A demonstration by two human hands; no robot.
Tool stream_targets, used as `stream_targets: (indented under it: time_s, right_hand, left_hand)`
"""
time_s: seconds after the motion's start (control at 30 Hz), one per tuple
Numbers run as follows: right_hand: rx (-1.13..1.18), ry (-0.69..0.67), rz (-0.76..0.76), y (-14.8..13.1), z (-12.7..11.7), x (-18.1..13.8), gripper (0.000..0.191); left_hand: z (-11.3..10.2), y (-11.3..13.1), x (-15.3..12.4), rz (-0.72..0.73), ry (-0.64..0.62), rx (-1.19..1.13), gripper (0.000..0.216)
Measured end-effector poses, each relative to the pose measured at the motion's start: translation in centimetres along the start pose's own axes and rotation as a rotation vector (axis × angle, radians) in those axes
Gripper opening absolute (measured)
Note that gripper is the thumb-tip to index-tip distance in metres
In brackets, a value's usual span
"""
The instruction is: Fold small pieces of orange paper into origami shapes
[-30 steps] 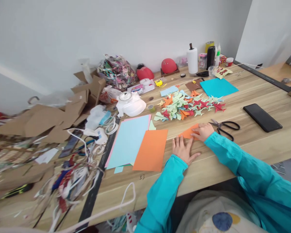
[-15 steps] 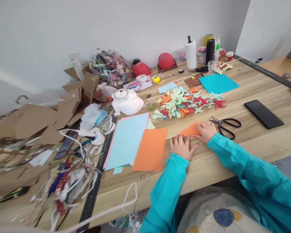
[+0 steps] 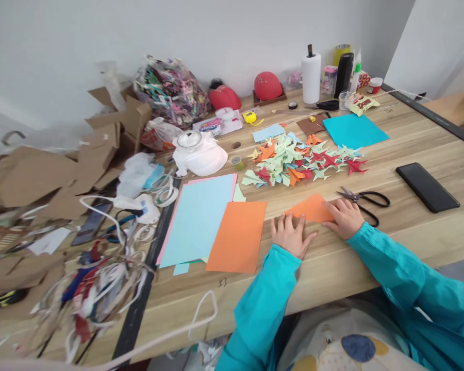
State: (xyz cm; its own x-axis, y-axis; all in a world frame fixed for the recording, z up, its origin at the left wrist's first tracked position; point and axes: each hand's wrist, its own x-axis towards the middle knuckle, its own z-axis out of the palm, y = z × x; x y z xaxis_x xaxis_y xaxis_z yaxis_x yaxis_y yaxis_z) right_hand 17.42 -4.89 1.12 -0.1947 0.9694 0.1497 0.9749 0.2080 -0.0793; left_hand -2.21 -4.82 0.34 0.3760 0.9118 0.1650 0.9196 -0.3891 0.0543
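A small orange paper piece (image 3: 310, 208) lies on the wooden table (image 3: 390, 226) in front of me. My left hand (image 3: 291, 235) rests flat with fingers stretched out, its fingertips at the piece's left corner. My right hand (image 3: 346, 217) lies over the piece's right edge with its fingers pressing down on the paper. Black-handled scissors (image 3: 363, 198) lie just right of my right hand. A pile of folded paper shapes (image 3: 299, 162) in green, orange and red lies beyond the orange piece.
Orange sheet (image 3: 237, 236) and light blue sheet (image 3: 199, 219) lie left of my hands. A black phone (image 3: 427, 187) sits at the right, a teal sheet (image 3: 354, 131) farther back. A white teapot (image 3: 199, 154), cardboard scraps (image 3: 62, 175) and tangled strips (image 3: 100, 278) crowd the left.
My right hand has slid right along the small orange piece, uncovering more of it. My left hand has stayed put. The view has shifted slightly.
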Motion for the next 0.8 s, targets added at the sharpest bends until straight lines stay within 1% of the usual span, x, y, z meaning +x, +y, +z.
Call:
stream_targets:
  time_s: [0.07, 0.1, 0.2, 0.27, 0.37, 0.47, 0.6, 0.7, 0.8]
  right_hand:
    - [0.028, 0.021, -0.042, -0.6, -0.2, 0.1, 0.064]
    - [0.045, 0.034, -0.077, -1.1, -0.3, 0.2, 0.063]
    - [0.101, 0.046, -0.206, -2.4, -0.1, 0.8, 0.04]
    - [0.119, 0.051, -0.247, -3.0, 0.3, 1.3, 0.031]
    - [0.119, 0.047, -0.245, -3.5, 0.9, 1.9, 0.031]
    - [0.095, 0.015, -0.226, -3.8, 1.3, 2.1, 0.032]
    - [0.058, -0.006, -0.201, -4.6, 1.6, 1.9, 0.033]
    - [0.044, -0.013, -0.195, -5.0, 1.5, 1.7, 0.036]
    - [0.043, -0.024, -0.195, -5.1, 1.2, 1.7, 0.04]
  left_hand:
    - [0.0, 0.1, -0.1, 0.001, -0.004, -0.002, 0.062]
    - [0.0, 0.2, -0.2, 0.0, -0.006, -0.002, 0.063]
    - [0.0, 0.0, 0.0, 0.011, -0.01, -0.008, 0.062]
    - [0.1, -0.7, 0.7, 0.046, -0.014, -0.017, 0.058]
    - [0.2, -2.0, 2.4, 0.135, -0.031, -0.04, 0.049]
    - [0.7, -2.7, 3.9, 0.181, -0.039, -0.064, 0.044]
    - [1.3, -1.7, 3.9, 0.105, 0.035, -0.083, 0.043]
    - [1.2, -0.7, 3.3, 0.081, 0.038, -0.095, 0.045]
    - [1.0, -0.5, 3.3, 0.088, 0.043, -0.076, 0.051]
